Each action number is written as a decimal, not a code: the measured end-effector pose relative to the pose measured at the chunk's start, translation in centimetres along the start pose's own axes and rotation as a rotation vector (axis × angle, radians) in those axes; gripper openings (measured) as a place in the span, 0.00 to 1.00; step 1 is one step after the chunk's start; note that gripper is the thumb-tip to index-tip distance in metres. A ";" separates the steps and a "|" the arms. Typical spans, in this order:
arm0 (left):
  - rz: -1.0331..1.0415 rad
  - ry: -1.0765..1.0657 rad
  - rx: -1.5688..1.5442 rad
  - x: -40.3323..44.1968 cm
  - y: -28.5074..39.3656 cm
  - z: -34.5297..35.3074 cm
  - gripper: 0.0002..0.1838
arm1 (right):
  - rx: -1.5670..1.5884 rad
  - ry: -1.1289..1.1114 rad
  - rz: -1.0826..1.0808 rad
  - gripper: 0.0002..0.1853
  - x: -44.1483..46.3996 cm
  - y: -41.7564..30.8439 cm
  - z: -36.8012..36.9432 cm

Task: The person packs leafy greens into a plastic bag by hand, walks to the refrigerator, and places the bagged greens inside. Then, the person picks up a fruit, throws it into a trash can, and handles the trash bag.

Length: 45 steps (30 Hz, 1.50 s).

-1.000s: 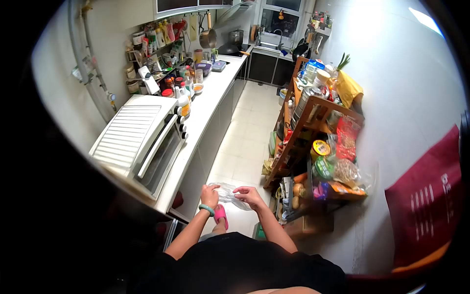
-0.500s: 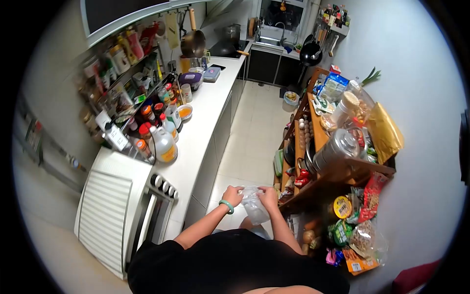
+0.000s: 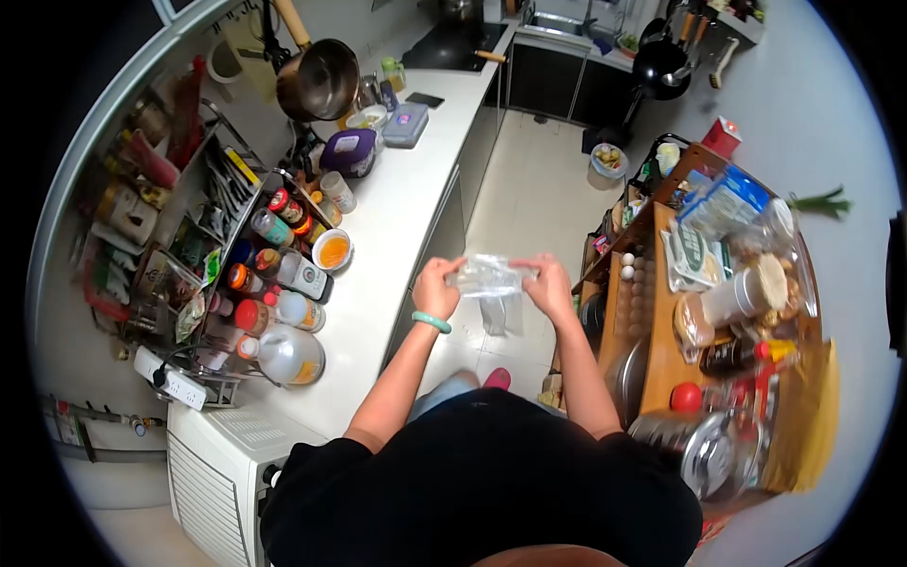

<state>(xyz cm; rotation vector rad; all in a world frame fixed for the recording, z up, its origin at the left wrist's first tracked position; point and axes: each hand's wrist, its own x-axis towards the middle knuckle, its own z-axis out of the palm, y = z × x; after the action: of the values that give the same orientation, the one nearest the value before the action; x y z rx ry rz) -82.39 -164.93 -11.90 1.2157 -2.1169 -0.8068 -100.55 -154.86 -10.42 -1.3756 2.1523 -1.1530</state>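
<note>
A clear plastic bag [image 3: 491, 283] is stretched between my two hands above the floor, its lower part hanging down. My left hand [image 3: 437, 288], with a pale green bangle at the wrist, pinches the bag's left edge. The right edge is pinched by my right hand [image 3: 548, 284]. Left of my left hand, on the white counter [image 3: 378, 265], stand a white bowl with orange contents [image 3: 333, 250] and a large jug [image 3: 286, 354].
A wooden shelf [image 3: 661, 359] with eggs [image 3: 638, 293], jars and packets runs along the right. Further ahead a lidded tub [image 3: 607, 163] stands on the floor. A white oven [image 3: 213, 477] is at the lower left, and a pan [image 3: 318, 80] hangs above the counter.
The view has moved forward along the counter and shelf. My hands have risen in the view, and the bag is now pulled out wider between them.
</note>
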 end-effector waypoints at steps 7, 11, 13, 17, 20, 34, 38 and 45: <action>0.131 -0.054 -0.221 10.3 6.1 -1.9 0.38 | 0.473 -0.107 -0.108 0.23 12.3 -3.1 -5.6; 0.117 -0.174 -0.204 16.9 9.4 -2.6 0.36 | 0.365 -0.159 -0.197 0.23 18.7 -1.6 -7.7; 0.174 -0.154 -0.123 20.7 10.0 -1.4 0.36 | 0.158 -0.084 -0.086 0.22 21.8 -2.6 -8.5; 0.188 -0.168 -0.091 28.5 10.5 0.7 0.35 | 0.099 -0.020 -0.145 0.21 29.0 -1.9 -9.4; 0.188 -0.193 -0.110 33.9 12.1 1.3 0.35 | 0.059 -0.066 -0.107 0.20 33.7 -1.6 -11.0; 0.128 -0.196 -0.092 52.2 14.9 11.5 0.35 | 0.211 -0.046 -0.038 0.21 52.5 7.1 -14.2; 0.132 -0.168 -0.085 57.6 15.3 16.8 0.34 | 0.222 -0.024 -0.081 0.20 58.8 12.0 -14.6; -0.095 -0.131 -0.440 64.4 10.4 26.7 0.28 | 0.051 -0.106 -0.142 0.26 67.2 19.9 -12.7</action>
<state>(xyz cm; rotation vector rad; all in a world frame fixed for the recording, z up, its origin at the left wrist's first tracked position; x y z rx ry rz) -134.95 -211.86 -10.90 1.0515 -1.8516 -1.3431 -152.53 -203.52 -8.88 -1.5516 1.9659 -1.1493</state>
